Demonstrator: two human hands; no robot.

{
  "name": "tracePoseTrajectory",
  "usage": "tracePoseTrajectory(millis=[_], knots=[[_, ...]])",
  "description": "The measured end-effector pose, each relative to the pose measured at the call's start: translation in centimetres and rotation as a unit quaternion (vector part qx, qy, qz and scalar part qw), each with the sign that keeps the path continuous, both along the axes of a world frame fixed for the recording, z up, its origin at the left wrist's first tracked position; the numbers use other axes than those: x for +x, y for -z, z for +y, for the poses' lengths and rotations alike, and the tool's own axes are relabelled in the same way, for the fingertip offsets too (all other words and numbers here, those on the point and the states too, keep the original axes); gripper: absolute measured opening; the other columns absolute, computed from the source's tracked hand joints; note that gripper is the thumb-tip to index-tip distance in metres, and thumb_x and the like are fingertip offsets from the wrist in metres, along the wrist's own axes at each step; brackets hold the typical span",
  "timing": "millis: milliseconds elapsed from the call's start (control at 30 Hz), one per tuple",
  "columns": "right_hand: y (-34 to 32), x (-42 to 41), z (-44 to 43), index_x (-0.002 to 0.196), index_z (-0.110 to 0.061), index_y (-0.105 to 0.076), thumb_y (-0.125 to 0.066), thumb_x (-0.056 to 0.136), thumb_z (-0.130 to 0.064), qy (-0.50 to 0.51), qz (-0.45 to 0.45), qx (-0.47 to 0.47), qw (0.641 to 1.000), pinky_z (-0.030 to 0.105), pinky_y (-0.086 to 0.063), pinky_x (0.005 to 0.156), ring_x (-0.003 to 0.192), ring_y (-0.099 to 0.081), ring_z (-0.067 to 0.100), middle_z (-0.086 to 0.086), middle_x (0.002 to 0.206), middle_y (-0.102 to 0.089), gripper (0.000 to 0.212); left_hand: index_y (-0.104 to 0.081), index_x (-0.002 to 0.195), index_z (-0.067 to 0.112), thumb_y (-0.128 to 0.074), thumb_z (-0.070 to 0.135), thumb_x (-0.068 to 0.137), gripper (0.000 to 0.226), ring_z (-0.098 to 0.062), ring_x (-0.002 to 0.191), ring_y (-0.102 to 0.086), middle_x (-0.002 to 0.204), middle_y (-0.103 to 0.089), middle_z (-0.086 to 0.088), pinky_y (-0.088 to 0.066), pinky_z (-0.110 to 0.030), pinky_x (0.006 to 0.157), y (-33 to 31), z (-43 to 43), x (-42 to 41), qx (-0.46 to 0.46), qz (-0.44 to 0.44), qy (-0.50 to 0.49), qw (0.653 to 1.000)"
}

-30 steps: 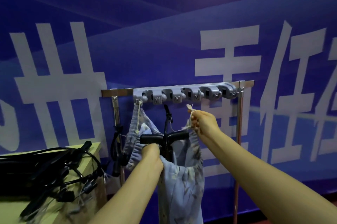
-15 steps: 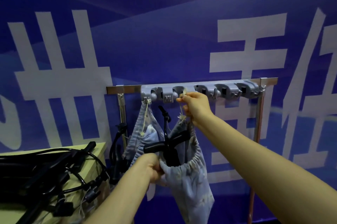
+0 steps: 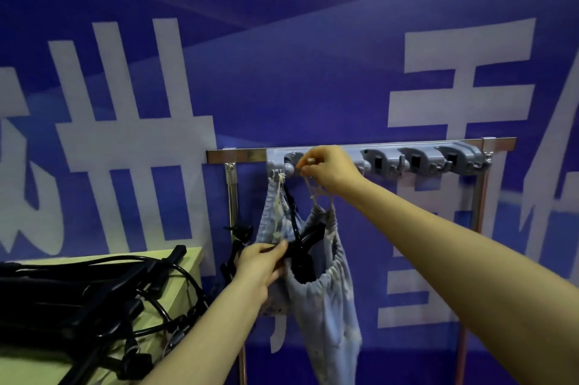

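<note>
A pale blue drawstring bag (image 3: 326,300) hangs under a grey plastic hook rack (image 3: 416,159) fixed to a metal rail (image 3: 238,154). Its left cord (image 3: 279,193) hangs from the rack's leftmost hook. My right hand (image 3: 332,168) pinches the bag's right cord (image 3: 313,196) and holds it up against the rack near the second hook. A black hanger (image 3: 300,237) sticks out of the bag's open mouth. My left hand (image 3: 261,262) grips the hanger's end and the bag's rim at the left.
A pile of black hangers (image 3: 81,293) lies on a yellow-green table (image 3: 188,262) at the lower left. The rack's right hooks (image 3: 454,159) hang bare. Metal posts (image 3: 232,199) carry the rail in front of a blue banner wall (image 3: 282,55).
My right hand has lifted the bag's right cord from below the rack up to the hooks. The left hand stays on the bag's rim and hanger. The view has shifted.
</note>
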State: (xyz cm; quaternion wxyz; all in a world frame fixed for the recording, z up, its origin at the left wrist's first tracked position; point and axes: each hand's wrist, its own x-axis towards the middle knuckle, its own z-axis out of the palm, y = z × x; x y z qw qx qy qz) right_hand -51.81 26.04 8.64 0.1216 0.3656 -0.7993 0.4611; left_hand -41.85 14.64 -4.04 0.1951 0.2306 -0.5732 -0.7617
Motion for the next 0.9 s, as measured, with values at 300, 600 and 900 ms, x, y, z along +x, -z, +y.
tracePoseTrajectory(millis=[300, 600, 900], knots=[[1.2, -2.6, -0.1, 0.089, -0.004, -0.068, -0.055, 0.089, -0.002, 0.082, -0.024, -0.074, 0.994, 0.020, -0.041, 0.046, 0.046, -0.050, 0.009, 0.001, 0.065, -0.057, 0.014, -0.058, 0.082, 0.005, -0.064, 0.011, 0.088, 0.010, -0.014, 0.060, -0.053, 0.072, -0.056, -0.007, -0.048, -0.013, 0.039, 0.2, 1.1, -1.2, -0.133, -0.061, 0.041, 0.988], [3.7, -0.2, 0.0, 0.116, -0.008, -0.053, -0.042, 0.097, -0.013, 0.119, -0.017, -0.070, 0.990, 0.038, -0.049, 0.073, 0.090, -0.060, 0.027, 0.012, 0.114, -0.060, 0.023, -0.056, 0.069, 0.015, -0.065, 0.008, 0.086, 0.021, -0.023, 0.081, -0.061, 0.084, -0.062, -0.011, -0.055, -0.033, 0.075, 1.3, 0.4, 0.9, -0.227, -0.120, 0.008, 0.966], [3.5, 8.7, -3.2, 0.104, -0.006, -0.057, -0.047, 0.093, -0.010, 0.067, 0.077, -0.109, 0.989, 0.041, -0.043, 0.083, 0.097, -0.054, 0.031, 0.015, 0.106, -0.055, 0.015, -0.052, 0.060, 0.012, -0.057, 0.009, 0.088, 0.029, -0.015, 0.049, -0.047, 0.057, -0.050, -0.006, -0.041, -0.024, 0.057, -2.0, -1.5, 9.0, -0.234, -0.154, 0.041, 0.959]])
